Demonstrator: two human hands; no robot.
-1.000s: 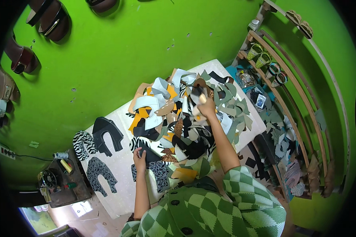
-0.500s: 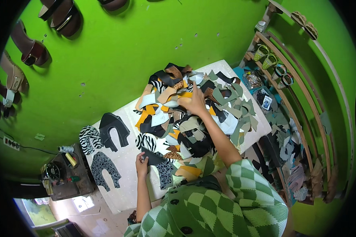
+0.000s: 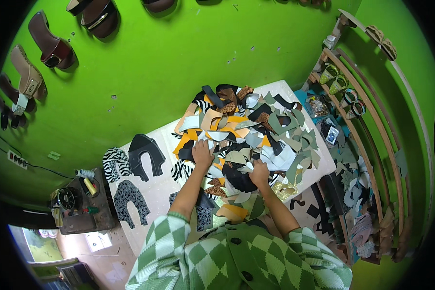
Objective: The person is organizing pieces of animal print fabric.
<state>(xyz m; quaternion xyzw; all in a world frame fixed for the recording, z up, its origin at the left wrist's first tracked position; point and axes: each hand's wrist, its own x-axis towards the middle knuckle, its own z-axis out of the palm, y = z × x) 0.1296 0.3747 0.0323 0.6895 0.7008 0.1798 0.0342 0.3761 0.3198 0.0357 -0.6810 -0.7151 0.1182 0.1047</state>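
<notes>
A heap of cut material scraps point(image 3: 237, 157) in black, white, orange, green-grey, zebra and leopard print covers much of the white table point(image 3: 165, 199). My left hand point(image 3: 202, 153) rests on the heap's left part, its fingers stretched out over white and black scraps. To its right, my right hand point(image 3: 259, 173) is closed at the heap's near side, pinching a scrap whose shape its fingers mostly hide. Left of the heap lie three horseshoe-shaped pieces: a zebra-print one point(image 3: 115, 164), a black one point(image 3: 145, 156) and a grey patterned one point(image 3: 130, 203). Another grey patterned piece point(image 3: 204, 215) lies near my left forearm.
A green wall with hanging sandals point(image 3: 58, 55) stands beyond the table. At the right, a wooden rack point(image 3: 367, 123) holds more sandals, with scraps and bins beside it. A small dark stand point(image 3: 87, 212) with thread spools is at left, below a power strip point(image 3: 17, 159).
My left hand has let go of a dark piece and moved up and right onto the heap. My right hand has drawn back from the heap's far part to its near side. The view has shifted slightly.
</notes>
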